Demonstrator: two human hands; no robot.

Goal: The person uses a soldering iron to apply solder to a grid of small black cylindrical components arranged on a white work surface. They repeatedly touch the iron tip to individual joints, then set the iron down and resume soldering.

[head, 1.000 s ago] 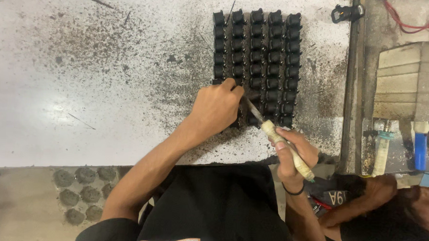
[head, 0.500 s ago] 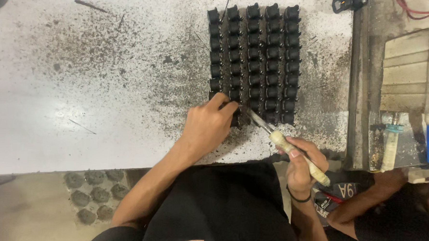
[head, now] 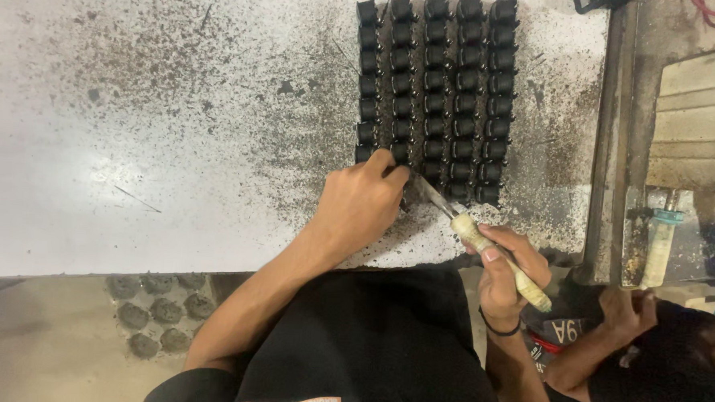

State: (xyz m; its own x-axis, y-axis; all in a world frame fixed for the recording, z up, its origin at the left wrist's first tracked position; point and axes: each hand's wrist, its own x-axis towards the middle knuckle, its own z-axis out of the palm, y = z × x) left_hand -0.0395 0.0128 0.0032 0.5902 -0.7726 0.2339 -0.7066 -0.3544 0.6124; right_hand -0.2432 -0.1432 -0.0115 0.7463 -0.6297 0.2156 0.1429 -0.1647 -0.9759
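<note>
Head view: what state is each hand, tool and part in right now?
left hand: fingertips pressed on a black part at the near end of the rows
right hand: gripping the knife
knife: blade tip at that part
black parts: standing in neat rows
worktable: speckled with dark debris

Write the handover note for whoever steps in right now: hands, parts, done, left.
Left hand: fingers pressed on a black part at the near left end of the block of black parts.
Right hand: gripping the pale-handled knife, blade tip at that same part.
Parts stand in five neat rows on the speckled white table.
Done or left: cannot tell which parts are already trimmed.
</note>
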